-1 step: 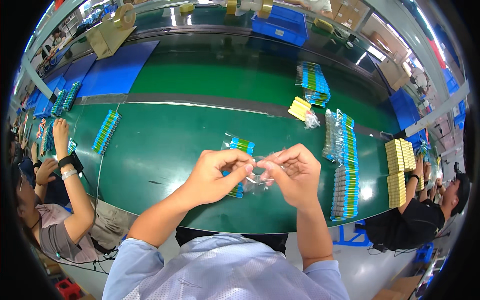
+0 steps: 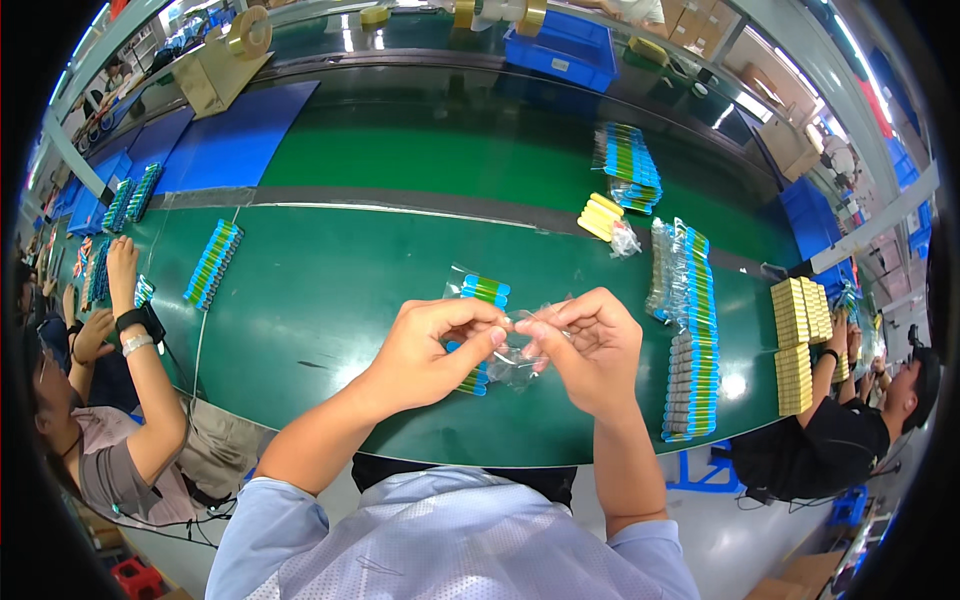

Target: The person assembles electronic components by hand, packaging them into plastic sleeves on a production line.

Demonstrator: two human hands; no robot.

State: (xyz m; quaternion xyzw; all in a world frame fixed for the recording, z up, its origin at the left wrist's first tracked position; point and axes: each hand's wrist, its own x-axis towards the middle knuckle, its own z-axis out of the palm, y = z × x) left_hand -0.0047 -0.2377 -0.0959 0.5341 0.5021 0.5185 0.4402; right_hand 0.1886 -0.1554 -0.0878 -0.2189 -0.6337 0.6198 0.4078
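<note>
My left hand (image 2: pixel 430 350) and my right hand (image 2: pixel 590 350) meet above the green table (image 2: pixel 330 300). Both pinch a small clear plastic bag (image 2: pixel 520 360) between thumbs and fingertips, and the bag hangs crumpled between them. Just beyond and below my hands lies a short row of bagged blue and green sticks (image 2: pixel 480 290), partly hidden by my left hand.
A long row of bagged sticks (image 2: pixel 690 340) runs along my right, with yellow stacks (image 2: pixel 795 340) beside it. More packs (image 2: pixel 628 165) and a yellow bundle (image 2: pixel 600 215) lie farther back. Seated people work at left (image 2: pixel 120 400) and right (image 2: pixel 850 420). Blue crates (image 2: pixel 560 45) stand behind.
</note>
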